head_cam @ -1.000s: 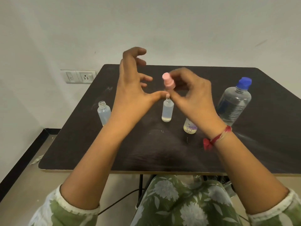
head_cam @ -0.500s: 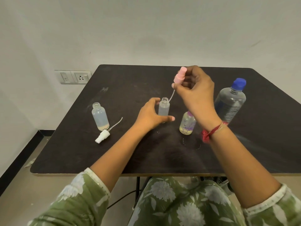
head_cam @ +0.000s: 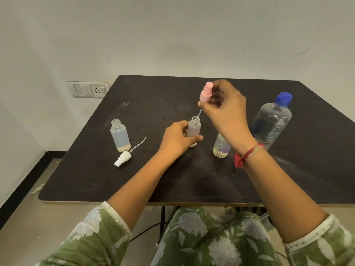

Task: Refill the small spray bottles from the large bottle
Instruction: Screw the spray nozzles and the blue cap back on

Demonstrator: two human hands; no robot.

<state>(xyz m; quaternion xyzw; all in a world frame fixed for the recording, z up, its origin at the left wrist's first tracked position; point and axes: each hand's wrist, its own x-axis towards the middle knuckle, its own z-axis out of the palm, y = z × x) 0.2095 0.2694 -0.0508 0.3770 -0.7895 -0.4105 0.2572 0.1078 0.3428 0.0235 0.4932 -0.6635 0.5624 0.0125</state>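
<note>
My left hand (head_cam: pixel 177 140) grips a small clear spray bottle (head_cam: pixel 194 128) standing open on the dark table (head_cam: pixel 153 181). My right hand (head_cam: pixel 224 106) holds its pink spray cap (head_cam: pixel 206 93) above it, and the cap's thin tube reaches down to the bottle's mouth. An open small bottle (head_cam: pixel 120 135) stands at the left with its white spray cap (head_cam: pixel 123 158) lying beside it. A third small bottle (head_cam: pixel 221 147) with a purple print stands behind my right wrist. The large bottle (head_cam: pixel 272 121) with a blue cap stands upright at the right.
A wall socket plate (head_cam: pixel 87 89) is fixed on the white wall to the left of the table. My lap in green floral cloth lies below the table's front edge. Small drops of liquid glint on the table near my right wrist.
My left hand came down from mid-air and took hold of the middle bottle. My right hand lifted the pink cap off it, so the tube now hangs at the mouth.
</note>
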